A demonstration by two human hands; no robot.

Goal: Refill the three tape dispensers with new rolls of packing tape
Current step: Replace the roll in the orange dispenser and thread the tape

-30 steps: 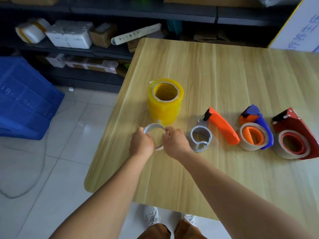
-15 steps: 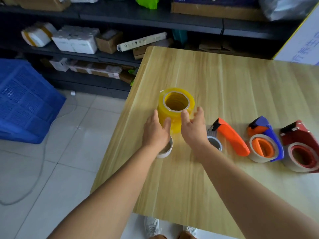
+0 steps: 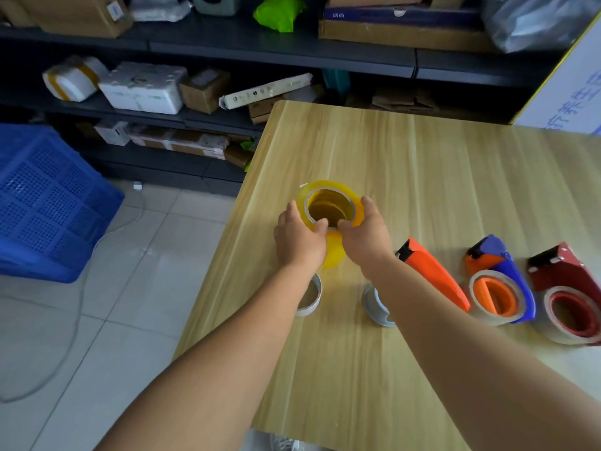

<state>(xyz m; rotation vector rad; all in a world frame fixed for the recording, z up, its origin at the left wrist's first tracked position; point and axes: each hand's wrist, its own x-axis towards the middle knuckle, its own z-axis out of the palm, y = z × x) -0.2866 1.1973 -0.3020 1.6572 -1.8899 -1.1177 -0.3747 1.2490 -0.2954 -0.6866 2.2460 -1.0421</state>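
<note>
A stack of yellow packing tape rolls stands on the wooden table. My left hand and my right hand grip the top roll from both sides, thumbs on its near rim. An empty cardboard core lies near my left forearm. The orange dispenser lies on its side, its grey hub bare and partly hidden by my right arm. To the right lie the blue-and-orange dispenser and the red dispenser, each with a nearly spent roll.
The table's left edge drops to a tiled floor with a blue plastic crate and a loose cable. Dark shelves with boxes and parcels stand behind the table. A white sign board leans at the far right.
My hands left the empty core on the table and moved up to the yellow stack; they now grip the top roll from both sides. The view has tilted up slightly.
</note>
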